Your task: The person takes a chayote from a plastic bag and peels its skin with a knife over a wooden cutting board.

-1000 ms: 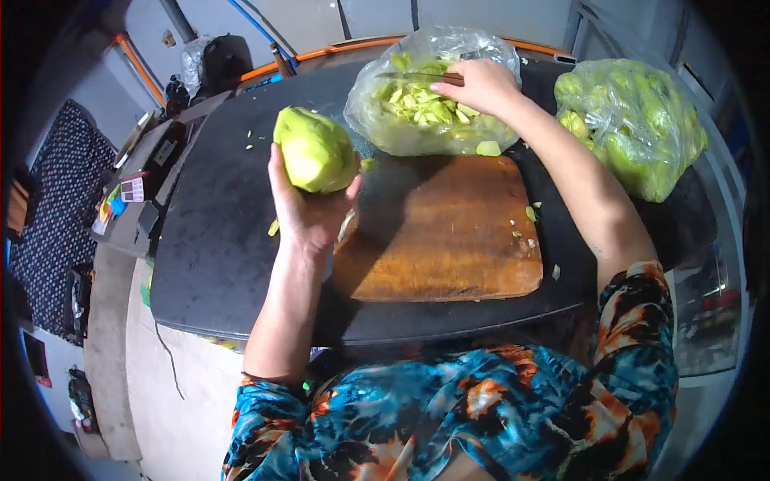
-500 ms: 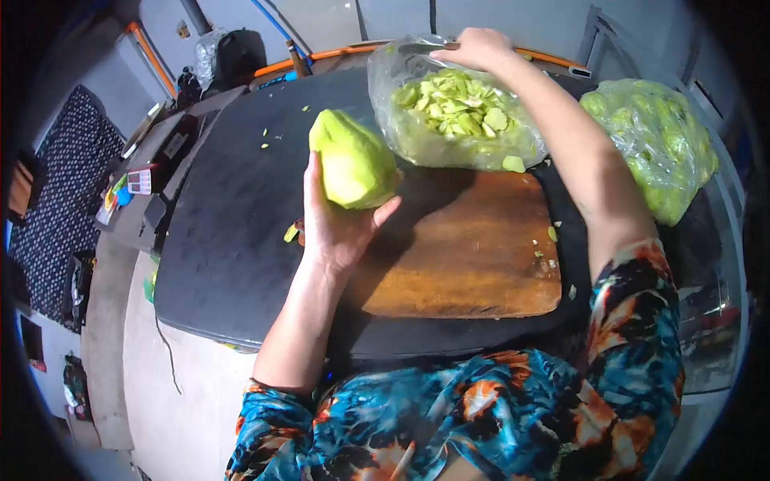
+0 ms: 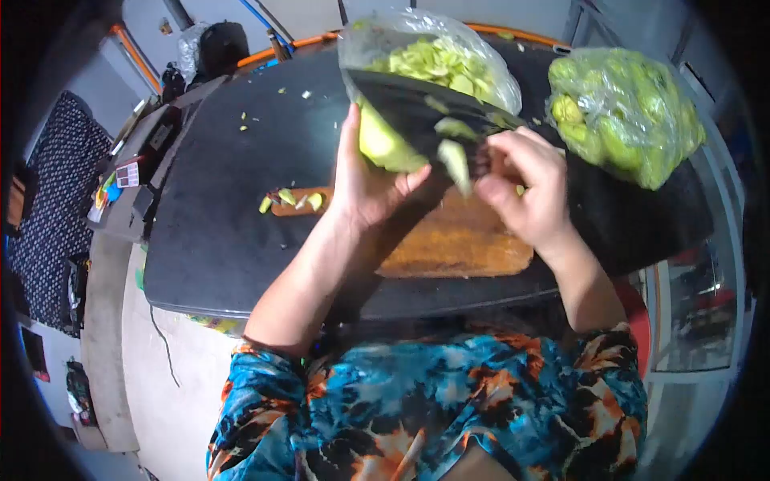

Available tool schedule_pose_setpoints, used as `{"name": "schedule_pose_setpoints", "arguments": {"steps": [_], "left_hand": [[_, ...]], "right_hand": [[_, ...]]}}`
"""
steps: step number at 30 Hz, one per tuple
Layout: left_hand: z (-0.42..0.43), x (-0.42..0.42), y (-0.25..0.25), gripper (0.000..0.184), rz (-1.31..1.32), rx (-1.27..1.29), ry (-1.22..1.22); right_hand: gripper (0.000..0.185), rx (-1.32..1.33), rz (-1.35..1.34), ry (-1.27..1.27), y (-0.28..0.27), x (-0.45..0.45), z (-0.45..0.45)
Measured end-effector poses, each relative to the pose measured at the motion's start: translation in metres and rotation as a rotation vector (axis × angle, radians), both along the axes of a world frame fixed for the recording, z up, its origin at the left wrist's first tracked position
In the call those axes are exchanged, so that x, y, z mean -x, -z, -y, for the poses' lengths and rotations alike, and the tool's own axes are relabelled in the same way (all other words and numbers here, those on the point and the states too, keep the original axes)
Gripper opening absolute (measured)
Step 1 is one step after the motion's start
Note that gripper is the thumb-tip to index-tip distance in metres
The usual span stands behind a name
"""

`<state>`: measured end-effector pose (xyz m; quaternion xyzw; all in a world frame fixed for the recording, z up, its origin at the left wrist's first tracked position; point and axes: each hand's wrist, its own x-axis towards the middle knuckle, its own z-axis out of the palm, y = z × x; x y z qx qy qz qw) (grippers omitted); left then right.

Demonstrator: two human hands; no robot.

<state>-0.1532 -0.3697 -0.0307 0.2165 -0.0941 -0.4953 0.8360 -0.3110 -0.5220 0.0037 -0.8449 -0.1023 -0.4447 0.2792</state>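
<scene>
My left hand (image 3: 365, 180) is wrapped round a large peeled pale-green fruit (image 3: 383, 143), held up over the table. In my right hand (image 3: 529, 188) is the dark handle of a large knife (image 3: 417, 100); its wide dark blade lies across the fruit and hides its upper part. Thin slices (image 3: 454, 164) of fruit, blurred by motion, hang in the air beside the blade. Beneath my hands lies a wooden cutting board (image 3: 457, 248). Behind the knife, a clear plastic bag (image 3: 497, 68) holds many cut slices (image 3: 437, 60).
A knotted-looking plastic bag (image 3: 630, 116) full of whole green fruits stands at the right of the black table (image 3: 208, 232). Scraps (image 3: 287, 196) lie on a narrow wooden piece at left. A shelf with small items (image 3: 128, 175) is farther left.
My right hand has left the slice bag's rim and now holds the knife against the fruit. The left hand and fruit have shifted right. Slices have come off into the air.
</scene>
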Motion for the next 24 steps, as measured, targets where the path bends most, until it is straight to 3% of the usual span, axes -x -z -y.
{"name": "schedule_pose_setpoints", "arguments": {"steps": [3,4,7,11,21,24], "left_hand": [[0.007,0.01,0.011,0.066,-0.062,0.157,0.064],[0.005,0.01,0.012,0.066,-0.057,0.178,0.076],[-0.003,0.006,0.018,0.065,-0.05,0.244,0.1],[-0.002,-0.002,0.023,0.06,0.191,0.185,0.034],[-0.005,-0.001,0.019,0.06,0.148,0.132,0.002],[-0.006,0.001,0.008,0.062,0.131,0.063,-0.116]], "right_hand": [[0.044,0.223,-0.007,-0.036,0.013,0.008,-0.015],[0.055,0.239,0.062,-0.072,0.023,0.0,-0.018],[0.047,0.276,0.077,-0.077,0.04,-0.011,-0.03],[0.047,0.336,-0.07,-0.147,0.045,-0.003,-0.04],[0.047,0.416,-0.147,-0.097,0.045,-0.008,-0.037],[0.049,0.5,-0.127,-0.044,0.037,-0.016,-0.033]]}}
